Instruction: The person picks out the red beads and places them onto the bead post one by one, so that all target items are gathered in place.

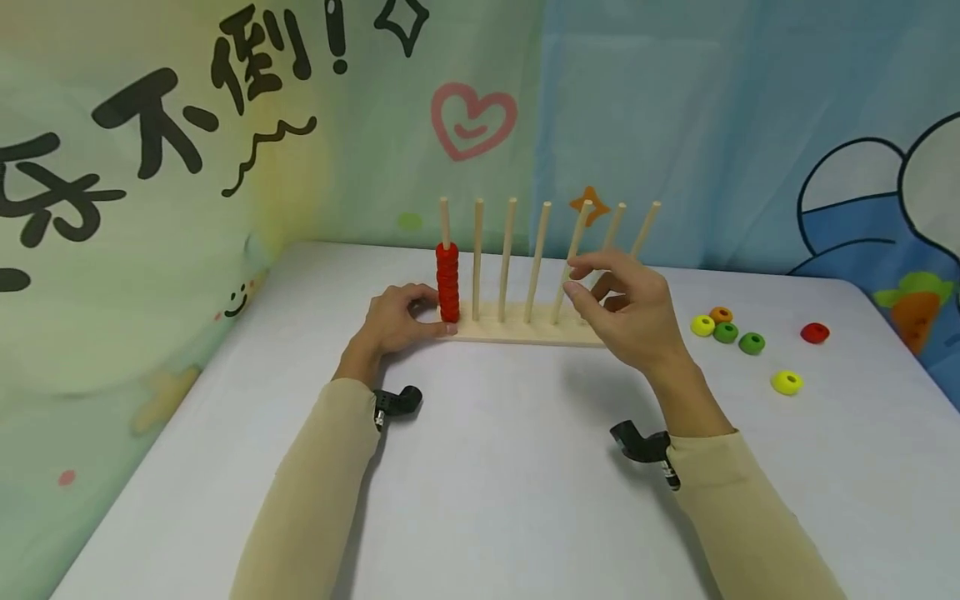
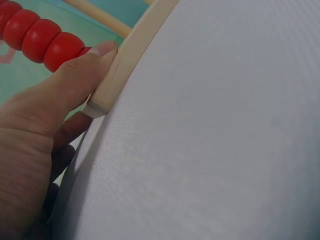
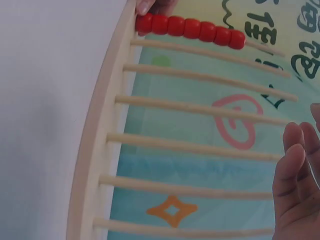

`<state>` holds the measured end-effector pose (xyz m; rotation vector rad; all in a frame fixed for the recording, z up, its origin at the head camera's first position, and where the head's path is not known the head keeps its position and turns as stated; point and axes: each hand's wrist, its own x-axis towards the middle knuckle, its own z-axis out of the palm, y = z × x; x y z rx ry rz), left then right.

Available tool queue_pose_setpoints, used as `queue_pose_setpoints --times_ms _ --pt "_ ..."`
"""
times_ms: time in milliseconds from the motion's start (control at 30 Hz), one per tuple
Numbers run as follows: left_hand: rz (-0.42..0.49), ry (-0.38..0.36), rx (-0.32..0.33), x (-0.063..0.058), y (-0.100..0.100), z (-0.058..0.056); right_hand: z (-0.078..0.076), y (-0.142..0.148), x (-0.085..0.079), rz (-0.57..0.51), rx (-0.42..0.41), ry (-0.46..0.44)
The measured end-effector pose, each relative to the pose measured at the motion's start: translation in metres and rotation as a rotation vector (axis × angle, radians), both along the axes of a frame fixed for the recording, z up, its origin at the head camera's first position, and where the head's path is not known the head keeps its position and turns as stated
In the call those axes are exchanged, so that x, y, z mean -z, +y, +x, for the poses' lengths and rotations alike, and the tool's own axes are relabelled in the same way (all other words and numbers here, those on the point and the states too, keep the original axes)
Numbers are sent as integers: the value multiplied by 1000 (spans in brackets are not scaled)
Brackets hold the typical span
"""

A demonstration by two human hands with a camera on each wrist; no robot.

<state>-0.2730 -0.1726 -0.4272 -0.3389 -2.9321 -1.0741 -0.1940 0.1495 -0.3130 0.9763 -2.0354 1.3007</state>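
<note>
A wooden bead rack (image 1: 517, 333) with several upright pegs stands on the table. Red beads (image 1: 447, 283) fill most of its leftmost peg, leaving the tip bare. My left hand (image 1: 401, 319) grips the left end of the base, the thumb on top beside the lowest bead, as the left wrist view shows the thumb on the base (image 2: 117, 75). In front of the right-hand pegs hovers my right hand (image 1: 626, 308), its fingers loosely bent and thumb apart from the index finger. No bead shows in it in the right wrist view, where the fingers (image 3: 290, 175) are partly cut off.
To the right on the white table (image 1: 525, 467) lie loose beads: yellow (image 1: 702, 325), orange (image 1: 722, 315), green (image 1: 752, 343), red (image 1: 815, 332) and another yellow bead (image 1: 787, 382) nearer the front. A printed curtain (image 1: 645, 100) hangs behind.
</note>
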Motion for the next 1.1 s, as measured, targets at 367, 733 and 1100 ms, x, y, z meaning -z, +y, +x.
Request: queue_pose_setpoints --times_ms 367,733,1100 --pt "-27 0 -9 3 -2 -2 2 30 4 32 82 -7" --pt "-14 -14 -7 1 4 -2 5 70 25 145 185 -54" --pt "-29 5 -5 0 1 -1 -5 114 56 264 262 -70"
